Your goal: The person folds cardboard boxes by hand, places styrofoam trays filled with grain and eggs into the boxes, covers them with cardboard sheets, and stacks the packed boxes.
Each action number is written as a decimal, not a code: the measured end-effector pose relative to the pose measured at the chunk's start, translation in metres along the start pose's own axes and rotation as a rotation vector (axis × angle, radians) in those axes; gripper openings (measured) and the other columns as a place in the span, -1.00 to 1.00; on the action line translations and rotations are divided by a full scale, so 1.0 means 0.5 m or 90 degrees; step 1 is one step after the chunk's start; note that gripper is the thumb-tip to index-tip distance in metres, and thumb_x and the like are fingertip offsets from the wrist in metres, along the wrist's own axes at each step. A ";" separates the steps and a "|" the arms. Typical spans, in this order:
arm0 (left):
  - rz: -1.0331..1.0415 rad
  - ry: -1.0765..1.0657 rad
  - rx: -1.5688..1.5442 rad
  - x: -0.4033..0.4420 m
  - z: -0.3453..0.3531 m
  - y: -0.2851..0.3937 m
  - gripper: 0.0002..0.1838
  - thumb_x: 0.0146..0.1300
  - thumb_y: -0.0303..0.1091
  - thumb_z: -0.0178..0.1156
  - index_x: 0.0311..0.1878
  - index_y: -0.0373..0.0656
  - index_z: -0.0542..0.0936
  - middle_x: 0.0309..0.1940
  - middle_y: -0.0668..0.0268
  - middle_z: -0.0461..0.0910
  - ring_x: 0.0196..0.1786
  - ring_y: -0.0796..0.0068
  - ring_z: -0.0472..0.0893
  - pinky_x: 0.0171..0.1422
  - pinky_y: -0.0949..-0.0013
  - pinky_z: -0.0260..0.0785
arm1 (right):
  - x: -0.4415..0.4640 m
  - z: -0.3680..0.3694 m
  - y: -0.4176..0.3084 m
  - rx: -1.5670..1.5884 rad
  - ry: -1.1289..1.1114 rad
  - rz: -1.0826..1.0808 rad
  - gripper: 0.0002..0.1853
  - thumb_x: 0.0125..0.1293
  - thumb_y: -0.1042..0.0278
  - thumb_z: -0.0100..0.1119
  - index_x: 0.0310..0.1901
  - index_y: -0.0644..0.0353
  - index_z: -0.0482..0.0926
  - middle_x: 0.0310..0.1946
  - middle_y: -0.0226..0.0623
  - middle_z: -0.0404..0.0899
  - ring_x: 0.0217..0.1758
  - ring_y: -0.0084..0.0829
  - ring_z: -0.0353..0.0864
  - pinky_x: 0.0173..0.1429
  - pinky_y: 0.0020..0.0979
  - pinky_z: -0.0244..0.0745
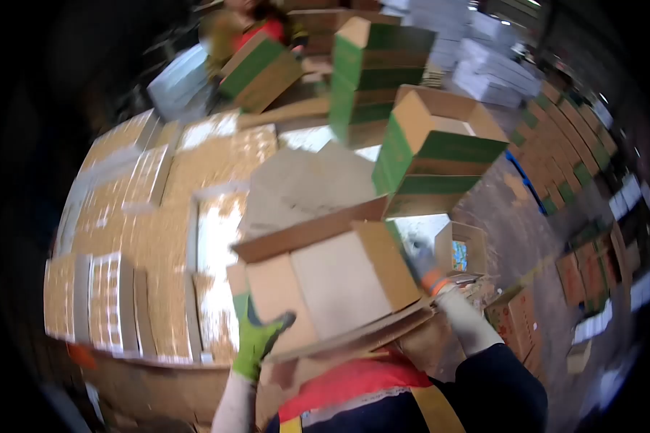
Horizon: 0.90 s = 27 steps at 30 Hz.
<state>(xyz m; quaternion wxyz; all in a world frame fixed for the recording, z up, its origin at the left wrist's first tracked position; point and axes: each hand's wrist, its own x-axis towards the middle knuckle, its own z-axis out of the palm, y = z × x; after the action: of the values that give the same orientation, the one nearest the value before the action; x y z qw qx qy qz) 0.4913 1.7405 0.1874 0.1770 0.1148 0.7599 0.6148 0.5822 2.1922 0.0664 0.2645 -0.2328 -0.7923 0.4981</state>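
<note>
An open, empty-looking cardboard box (336,281) lies in front of my body, its flaps spread. My left hand (256,335), in a green glove with dark fingertips, is at the box's left side, thumb over the near edge and the other fingers against its side. At the right side of the box is my right hand (427,270), in a grey and orange glove; it is blurred, and its fingers are partly hidden by the box's side. Flat brown cardboard (314,180) lies just beyond the box.
Trays of packed goods (133,238) cover the table's left. Tall green-striped boxes (440,151) stand beyond; a small box (461,249) holds colourful items. Across the table, a person (256,29) is at another box (261,72). Stacked cartons (567,144) stand right.
</note>
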 end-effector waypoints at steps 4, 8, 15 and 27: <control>-0.035 0.045 -0.140 -0.011 -0.035 -0.050 -0.43 0.16 -0.30 0.40 0.21 -0.32 0.48 -0.10 0.30 0.59 -0.13 0.46 0.55 0.00 0.39 0.47 | -0.147 0.094 0.137 -0.447 -0.204 -0.113 -0.64 0.56 0.33 -0.16 0.26 0.28 0.43 0.15 -0.21 0.53 0.18 -0.43 0.50 0.34 -0.33 0.36; -0.014 0.094 -0.136 0.042 -0.028 0.035 -0.51 0.30 -0.29 0.26 0.23 -0.32 0.50 -0.09 0.32 0.62 -0.15 0.56 0.55 -0.05 0.46 0.45 | -0.030 0.130 -0.018 -0.226 -0.206 -0.317 -0.57 0.63 0.33 -0.26 0.39 0.31 0.35 0.25 -0.19 0.48 0.29 -0.41 0.44 0.46 -0.34 0.27; 0.199 -0.127 -0.363 0.554 0.182 0.351 -0.55 0.49 -0.28 0.10 0.32 -0.34 0.44 0.30 0.06 0.49 0.35 0.26 0.46 0.41 0.22 0.34 | 0.551 -0.255 -0.537 0.234 -0.110 -0.179 -0.56 0.55 0.20 -0.06 0.32 0.26 0.47 0.18 -0.18 0.62 0.20 -0.34 0.60 0.33 -0.35 0.46; 0.196 -0.203 -0.278 0.762 0.529 0.368 -0.52 0.50 -0.26 0.08 0.38 -0.32 0.38 0.33 0.12 0.45 0.35 0.31 0.44 0.41 0.26 0.34 | 0.643 -0.595 -0.190 -0.098 -0.032 -0.332 -0.39 0.58 -0.15 -0.27 0.22 0.18 0.58 0.16 -0.32 0.64 0.16 -0.36 0.60 0.11 -0.25 0.51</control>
<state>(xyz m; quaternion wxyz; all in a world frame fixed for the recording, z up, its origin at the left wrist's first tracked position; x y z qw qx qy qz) 0.2447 2.1662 0.2703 0.2195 0.2830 0.5458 0.7575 0.5243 2.5562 0.3214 0.3458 -0.0278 -0.8673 0.3569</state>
